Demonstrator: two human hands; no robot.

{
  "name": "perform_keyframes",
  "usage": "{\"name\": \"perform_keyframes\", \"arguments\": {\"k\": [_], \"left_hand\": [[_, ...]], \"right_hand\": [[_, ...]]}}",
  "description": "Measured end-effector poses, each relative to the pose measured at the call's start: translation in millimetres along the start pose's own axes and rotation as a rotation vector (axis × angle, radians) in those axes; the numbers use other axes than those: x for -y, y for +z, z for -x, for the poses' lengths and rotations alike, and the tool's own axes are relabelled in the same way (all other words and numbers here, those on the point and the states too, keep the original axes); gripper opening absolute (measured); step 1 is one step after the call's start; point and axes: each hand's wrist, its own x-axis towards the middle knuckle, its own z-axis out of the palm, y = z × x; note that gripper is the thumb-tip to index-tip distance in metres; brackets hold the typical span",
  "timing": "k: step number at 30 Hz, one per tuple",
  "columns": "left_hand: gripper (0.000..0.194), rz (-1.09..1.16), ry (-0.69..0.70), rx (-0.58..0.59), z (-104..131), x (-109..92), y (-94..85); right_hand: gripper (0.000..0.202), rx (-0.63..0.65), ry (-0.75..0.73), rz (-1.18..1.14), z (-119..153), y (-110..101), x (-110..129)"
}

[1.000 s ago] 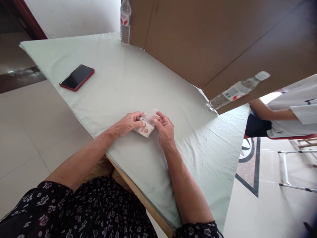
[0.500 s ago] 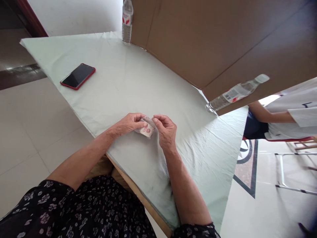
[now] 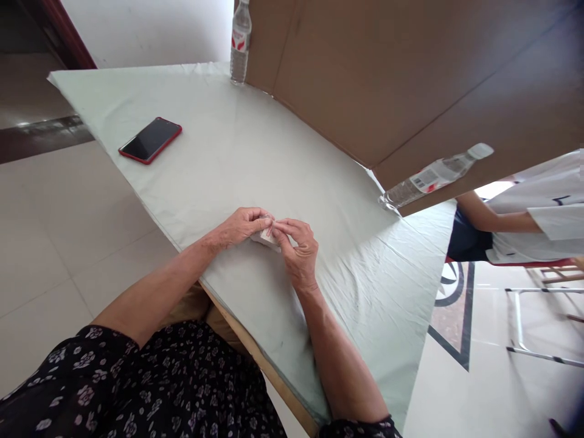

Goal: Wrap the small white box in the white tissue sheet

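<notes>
A small white pack with red print is held low over the cloth near the table's front edge, largely covered by my fingers. My left hand grips its far left side, thumb on top. From the right, my right hand pinches at the pack's upper edge, its fingertips touching those of my left hand. What exactly sits in that pinch is hidden; a thin clear wrapping seems to lie around the pack.
A red-cased phone lies at the left. One water bottle stands by the brown cardboard panel; another bottle leans on it at the right. The pale green cloth covers the table. Beyond sits a person in white.
My right hand has moved left and closed in on the pack, meeting my left fingertips and covering more of the red print. The view has shifted slightly.
</notes>
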Motion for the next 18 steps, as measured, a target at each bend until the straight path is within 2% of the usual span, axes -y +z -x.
{"name": "perform_keyframes", "arguments": {"k": [6, 8, 10, 12, 15, 18], "left_hand": [[0.038, 0.065, -0.009, -0.001, -1, 2, 0.6], [0.039, 0.076, -0.022, -0.012, -1, 1, 1.4], [0.040, 0.081, -0.041, -0.019, -1, 0, 1.8], [0.040, 0.085, -0.062, -0.015, 0, -1, 1.9], [0.040, 0.090, -0.069, -0.003, 0, -2, 1.5], [0.041, 0.088, -0.054, -0.005, 0, 0, 1.3]], "right_hand": [[0.014, 0.006, -0.249, 0.154, 6, -4, 2], [0.012, 0.021, -0.219, 0.124, 6, -8, 1], [0.014, 0.026, -0.115, 0.059, 5, -14, -3], [0.033, 0.062, -0.003, -0.009, 4, -19, -11], [0.071, 0.220, 0.098, -0.053, 5, -20, -24], [0.085, 0.321, 0.114, -0.023, 7, -15, -31]]}}
